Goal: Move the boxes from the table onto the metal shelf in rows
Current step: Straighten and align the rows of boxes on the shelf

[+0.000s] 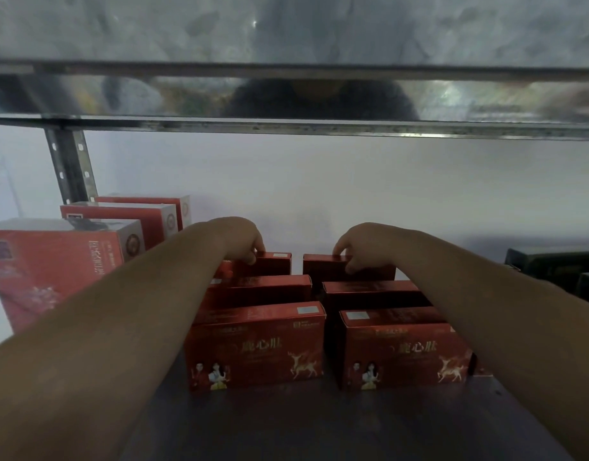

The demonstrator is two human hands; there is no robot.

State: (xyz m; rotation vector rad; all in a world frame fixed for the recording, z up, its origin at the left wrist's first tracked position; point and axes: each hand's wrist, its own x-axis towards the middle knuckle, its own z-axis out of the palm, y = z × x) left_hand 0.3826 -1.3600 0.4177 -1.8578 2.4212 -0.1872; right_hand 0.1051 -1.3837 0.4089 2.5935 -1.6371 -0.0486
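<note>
Far left of metal shelf: three larger red-and-white boxes, one behind another. Left hand reaches deep, fingers closed on top edge of rear left red box. Two more red boxes in front of it form the left row; front left box shows a deer print. Right hand grips rear right red box, heading a matching row of three. Dark boxes at far right.

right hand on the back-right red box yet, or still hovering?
Touching. The head view shows the right hand with fingers curled over the top edge of the rearmost dark red cardboard box in the right column.
</note>
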